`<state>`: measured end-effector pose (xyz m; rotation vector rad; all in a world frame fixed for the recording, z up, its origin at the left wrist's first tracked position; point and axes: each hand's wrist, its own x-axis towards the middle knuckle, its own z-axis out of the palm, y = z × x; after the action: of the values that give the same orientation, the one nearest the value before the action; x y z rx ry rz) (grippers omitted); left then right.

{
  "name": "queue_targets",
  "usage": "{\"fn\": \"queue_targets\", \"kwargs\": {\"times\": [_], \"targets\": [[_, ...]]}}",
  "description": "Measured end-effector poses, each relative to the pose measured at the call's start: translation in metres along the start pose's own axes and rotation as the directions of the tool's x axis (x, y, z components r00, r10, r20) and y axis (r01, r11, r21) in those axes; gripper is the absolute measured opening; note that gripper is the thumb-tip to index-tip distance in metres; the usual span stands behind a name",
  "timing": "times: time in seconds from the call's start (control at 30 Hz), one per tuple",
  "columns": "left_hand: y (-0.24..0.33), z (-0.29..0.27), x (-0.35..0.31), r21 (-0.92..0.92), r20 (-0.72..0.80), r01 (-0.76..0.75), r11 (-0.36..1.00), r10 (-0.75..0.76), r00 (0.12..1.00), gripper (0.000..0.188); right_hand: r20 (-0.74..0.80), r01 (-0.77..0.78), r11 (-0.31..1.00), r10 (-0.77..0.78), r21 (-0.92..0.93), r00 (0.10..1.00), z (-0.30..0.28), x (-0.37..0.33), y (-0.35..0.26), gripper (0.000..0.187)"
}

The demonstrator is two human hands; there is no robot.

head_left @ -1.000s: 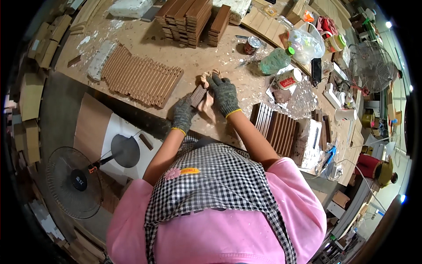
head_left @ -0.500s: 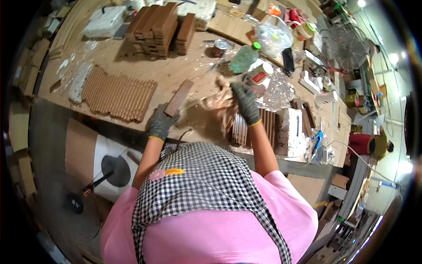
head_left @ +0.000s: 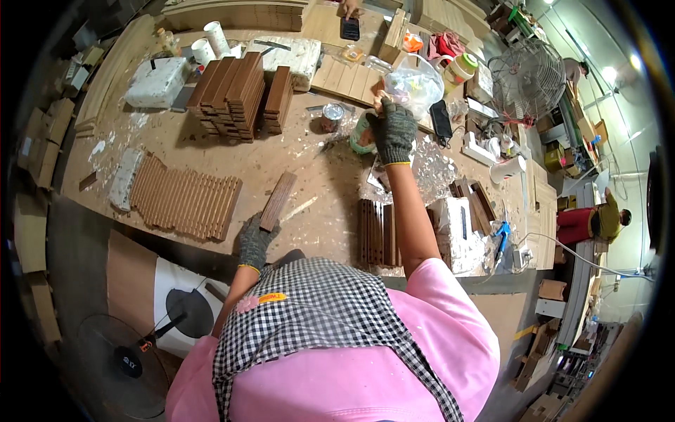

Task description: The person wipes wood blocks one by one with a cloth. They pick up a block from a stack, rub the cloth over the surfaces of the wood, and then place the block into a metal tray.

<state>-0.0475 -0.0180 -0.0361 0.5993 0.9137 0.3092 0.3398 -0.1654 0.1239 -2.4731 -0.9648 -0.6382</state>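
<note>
Brown slat (head_left: 279, 202): one-handed now, near end grasped by your left hand (head_left: 255, 243), over the worktop (head_left: 316, 172).
Your right hand (head_left: 394, 135) has moved out to the green bottle (head_left: 360, 137), cloth (head_left: 380, 101) at its fingers; grip unclear.

Lamps (head_left: 609, 74) glare upper right; fisheye edges curve into black.

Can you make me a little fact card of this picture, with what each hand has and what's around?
Left hand: gloved, grip closed on one end of a brown wood strip
Right hand: gloved, holds tan cloth, mostly hidden
Beside right hand: green bottle, partly covered; clear plastic bag
Left of left hand: row of brown strips
Farther back: stacked brown strips
Far edge: another person's hand at a dark phone
</note>
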Motion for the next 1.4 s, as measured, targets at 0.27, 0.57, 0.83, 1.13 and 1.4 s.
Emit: {"fn": "queue_targets", "kwargs": {"times": [0.27, 0.57, 0.83, 1.13, 1.4], "targets": [[-0.026, -0.039, 0.029, 0.709, 0.166, -0.265, 0.654, 0.211, 0.963, 0.030, -0.300, 0.127, 0.913, -0.005, 0.387, 0.954, -0.006, -0.003, 0.016, 0.039], [0.010, 0.006, -0.005, 0.028, 0.039, 0.054, 0.998, -0.055, 0.998, 0.033, 0.519, -0.291, -0.446, 0.564, 0.846, 0.643, 0.024, -0.046, 0.164, 0.029], [0.013, 0.015, -0.030, -0.012, 0.042, -0.145, 0.989, 0.146, 0.988, 0.037, 0.321, -0.339, -0.102, 0.650, 0.935, 0.689, -0.015, -0.025, 0.089, 0.031], [0.021, -0.008, -0.021, -0.171, -0.130, -0.054, 0.984, 0.031, 0.991, 0.034, 0.011, 0.061, 0.966, -0.066, 0.250, 0.998, -0.002, -0.004, 0.009, 0.035], [0.020, -0.029, -0.020, -0.017, 0.013, -0.077, 0.997, 0.077, 0.997, 0.046, -0.106, -0.046, 0.860, 0.116, 0.509, 0.988, -0.042, -0.012, 0.004, 0.049]]}}
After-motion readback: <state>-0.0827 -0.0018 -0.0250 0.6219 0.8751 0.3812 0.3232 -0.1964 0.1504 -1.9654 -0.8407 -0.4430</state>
